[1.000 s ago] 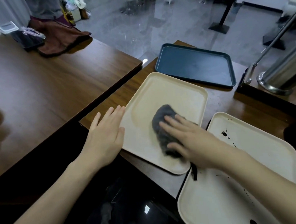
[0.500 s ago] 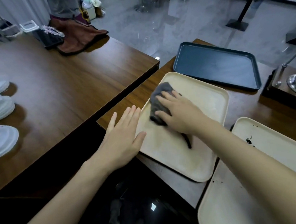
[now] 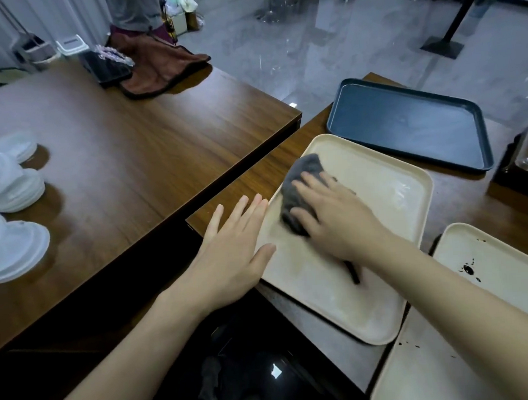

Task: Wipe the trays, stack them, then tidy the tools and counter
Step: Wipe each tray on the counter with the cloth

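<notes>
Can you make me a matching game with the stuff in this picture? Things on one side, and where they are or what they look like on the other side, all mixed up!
Things
1. grey cloth
2. dark blue tray
3. cream tray on the right
4. brown towel

Clues
A. lying at the far corner of the big table
B. speckled with black spots
C. pressed under the right hand
D. farthest along the counter, nothing on it

Pairs: 1-C, 2-D, 3-B, 4-A.
</notes>
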